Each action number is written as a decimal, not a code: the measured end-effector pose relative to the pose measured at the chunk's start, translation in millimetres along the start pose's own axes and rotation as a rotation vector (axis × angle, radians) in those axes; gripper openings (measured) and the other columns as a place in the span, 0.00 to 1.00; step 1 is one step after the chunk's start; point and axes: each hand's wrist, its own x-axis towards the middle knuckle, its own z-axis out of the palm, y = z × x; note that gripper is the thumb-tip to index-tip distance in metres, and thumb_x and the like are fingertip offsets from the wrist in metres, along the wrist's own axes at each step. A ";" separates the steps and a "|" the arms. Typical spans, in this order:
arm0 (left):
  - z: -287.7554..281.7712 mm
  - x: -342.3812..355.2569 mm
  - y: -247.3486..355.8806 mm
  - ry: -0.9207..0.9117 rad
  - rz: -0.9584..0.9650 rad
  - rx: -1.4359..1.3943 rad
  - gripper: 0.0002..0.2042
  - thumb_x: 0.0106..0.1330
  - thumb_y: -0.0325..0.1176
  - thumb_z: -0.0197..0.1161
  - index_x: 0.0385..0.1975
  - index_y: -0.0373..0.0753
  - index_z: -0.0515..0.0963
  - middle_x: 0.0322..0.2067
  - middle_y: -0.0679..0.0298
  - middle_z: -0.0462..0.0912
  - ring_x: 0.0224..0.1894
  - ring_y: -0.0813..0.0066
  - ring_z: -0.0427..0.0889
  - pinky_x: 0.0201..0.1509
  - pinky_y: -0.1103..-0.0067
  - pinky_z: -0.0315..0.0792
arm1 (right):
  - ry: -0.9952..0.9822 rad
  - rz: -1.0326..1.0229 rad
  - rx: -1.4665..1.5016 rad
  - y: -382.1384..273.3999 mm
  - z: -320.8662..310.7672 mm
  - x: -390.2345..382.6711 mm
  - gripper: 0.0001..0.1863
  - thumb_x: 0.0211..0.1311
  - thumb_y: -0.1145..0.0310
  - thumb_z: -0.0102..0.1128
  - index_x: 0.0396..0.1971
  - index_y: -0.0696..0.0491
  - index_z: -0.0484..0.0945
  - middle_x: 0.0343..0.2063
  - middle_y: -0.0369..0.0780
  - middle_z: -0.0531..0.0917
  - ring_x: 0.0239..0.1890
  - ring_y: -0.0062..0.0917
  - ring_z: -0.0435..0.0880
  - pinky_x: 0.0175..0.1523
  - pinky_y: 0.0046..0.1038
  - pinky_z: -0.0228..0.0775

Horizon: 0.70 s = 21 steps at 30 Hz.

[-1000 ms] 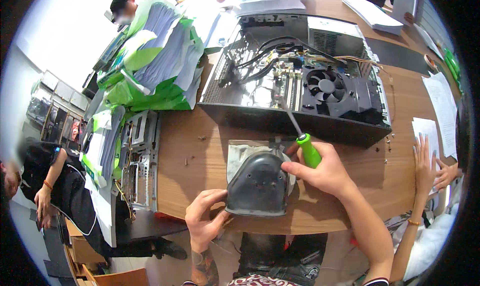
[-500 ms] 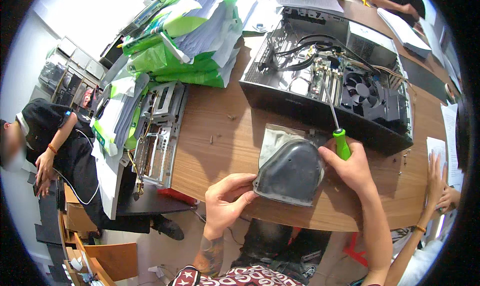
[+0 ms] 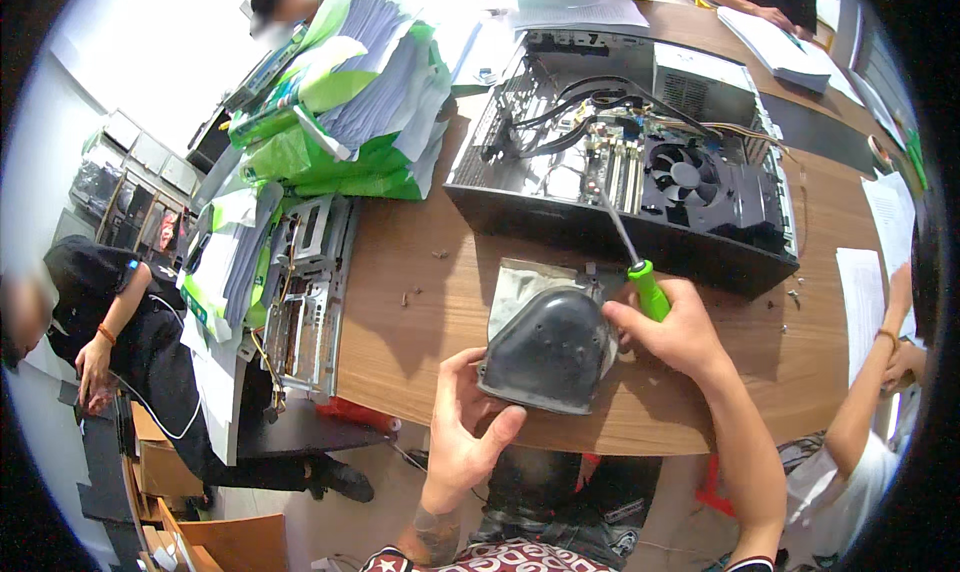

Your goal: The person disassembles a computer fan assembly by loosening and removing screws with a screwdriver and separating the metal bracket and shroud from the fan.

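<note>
A black plastic fan shroud (image 3: 550, 350) on a grey metal plate lies at the near edge of the wooden table (image 3: 410, 312). My left hand (image 3: 462, 432) grips its near left corner with thumb and fingers. My right hand (image 3: 678, 327) is closed around a green-handled screwdriver (image 3: 638, 264), and its fingertips touch the shroud's right side. The screwdriver's shaft points up and away toward the open black computer case (image 3: 620, 162) behind, where a fan, cables and cards show.
A green bag stuffed with paper stacks (image 3: 350, 102) sits at the table's left. A bare metal drive cage (image 3: 305, 292) hangs off the left edge. Loose screws (image 3: 415, 294) lie on the wood. One person (image 3: 120, 332) crouches at left; another person's arm (image 3: 865, 392) rests at right.
The view has shifted, so the table sits lower and more centred. Both hands stay on the shroud and screwdriver; my left hand has slid to the shroud's near corner.
</note>
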 end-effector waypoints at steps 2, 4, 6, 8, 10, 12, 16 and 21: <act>11.2 6.1 -2.8 0.115 0.112 0.066 0.32 0.58 0.35 0.72 0.57 0.34 0.61 0.49 0.57 0.72 0.52 0.70 0.75 0.55 0.75 0.71 | -0.025 -0.056 -0.108 7.4 -4.9 -0.2 0.16 0.55 0.62 0.72 0.19 0.55 0.75 0.15 0.31 0.77 0.18 0.12 0.73 0.23 0.20 0.65; 14.5 13.1 1.8 0.156 0.108 0.155 0.31 0.57 0.34 0.72 0.56 0.34 0.63 0.48 0.57 0.72 0.51 0.71 0.75 0.55 0.76 0.71 | -0.061 -0.064 -0.089 1.0 -5.3 -2.2 0.17 0.54 0.61 0.73 0.19 0.55 0.75 0.15 0.30 0.76 0.18 0.12 0.72 0.23 0.21 0.63; 12.7 20.6 5.5 0.209 0.111 0.273 0.27 0.54 0.29 0.73 0.52 0.34 0.67 0.47 0.58 0.73 0.48 0.72 0.75 0.55 0.76 0.69 | -0.116 -0.104 -0.065 3.8 -5.7 -2.2 0.17 0.53 0.61 0.73 0.18 0.54 0.75 0.14 0.30 0.76 0.18 0.12 0.71 0.23 0.22 0.62; 8.6 26.0 9.8 0.173 0.143 0.250 0.28 0.53 0.28 0.73 0.52 0.34 0.67 0.47 0.59 0.72 0.49 0.72 0.74 0.56 0.77 0.68 | -0.119 -0.114 -0.049 -2.6 -4.4 -3.2 0.17 0.54 0.61 0.72 0.18 0.55 0.75 0.13 0.30 0.74 0.18 0.12 0.69 0.24 0.22 0.62; 7.7 29.3 13.8 0.152 0.163 0.237 0.29 0.52 0.28 0.73 0.53 0.33 0.67 0.47 0.59 0.72 0.50 0.72 0.74 0.57 0.77 0.67 | -0.113 -0.087 0.010 -5.2 -3.1 -4.7 0.18 0.55 0.61 0.72 0.18 0.55 0.74 0.14 0.30 0.74 0.18 0.12 0.68 0.24 0.22 0.62; 5.4 32.0 15.1 0.134 0.247 0.255 0.31 0.51 0.27 0.73 0.55 0.33 0.66 0.47 0.60 0.72 0.51 0.73 0.72 0.58 0.77 0.66 | 0.043 -0.155 -0.026 -1.4 -0.9 -2.9 0.18 0.56 0.61 0.71 0.17 0.55 0.73 0.14 0.29 0.73 0.19 0.12 0.67 0.25 0.22 0.61; 11.3 38.6 21.2 0.123 0.349 0.325 0.32 0.49 0.26 0.73 0.55 0.33 0.66 0.46 0.60 0.71 0.50 0.71 0.72 0.59 0.77 0.65 | 0.097 -0.251 -0.003 -0.2 -9.9 -3.3 0.19 0.58 0.61 0.70 0.17 0.54 0.72 0.14 0.28 0.71 0.20 0.12 0.66 0.25 0.22 0.60; 13.1 41.9 24.0 0.109 0.606 0.508 0.32 0.44 0.28 0.74 0.51 0.33 0.69 0.42 0.58 0.71 0.46 0.68 0.72 0.54 0.75 0.66 | 0.072 -0.284 -0.013 -5.9 -6.2 -4.0 0.19 0.58 0.61 0.70 0.17 0.54 0.72 0.14 0.29 0.71 0.19 0.12 0.66 0.25 0.22 0.60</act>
